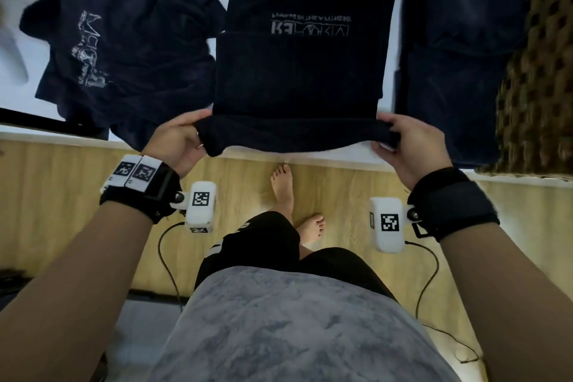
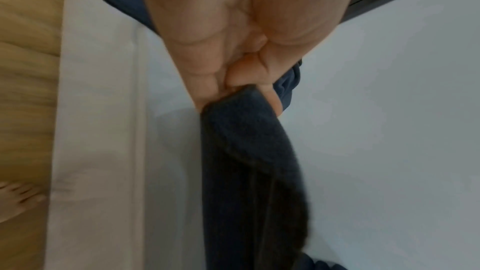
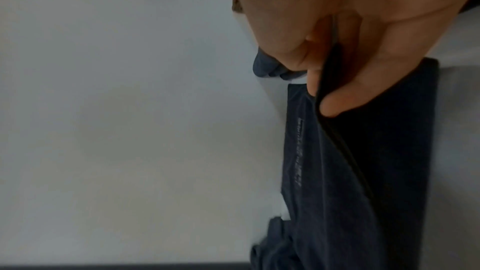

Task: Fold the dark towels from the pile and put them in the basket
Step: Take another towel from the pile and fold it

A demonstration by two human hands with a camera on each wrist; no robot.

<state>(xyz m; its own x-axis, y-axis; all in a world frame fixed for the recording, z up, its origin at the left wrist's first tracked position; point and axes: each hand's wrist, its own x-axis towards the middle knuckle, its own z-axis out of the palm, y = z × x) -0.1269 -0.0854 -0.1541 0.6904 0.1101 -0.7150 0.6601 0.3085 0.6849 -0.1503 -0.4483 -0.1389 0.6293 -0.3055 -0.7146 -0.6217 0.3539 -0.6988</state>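
The dark towel (image 1: 299, 71) lies flat on the white table (image 1: 391, 40), dead centre, partly folded, with pale lettering showing upside down on its far half. Its near edge is lifted off the table edge, and both hands have it: the left hand (image 1: 179, 141) pinches the near-left corner between thumb and curled fingers, the right hand (image 1: 409, 146) pinches the near-right corner the same way. In the left wrist view the cloth bunches right out of the pinch; in the right wrist view the thumb (image 3: 345, 100) presses on the dark fabric. To the left sits the rumpled pile of dark towels (image 1: 124, 49); to the right, folded dark towels (image 1: 455, 56) lie in the woven basket (image 1: 539, 77)
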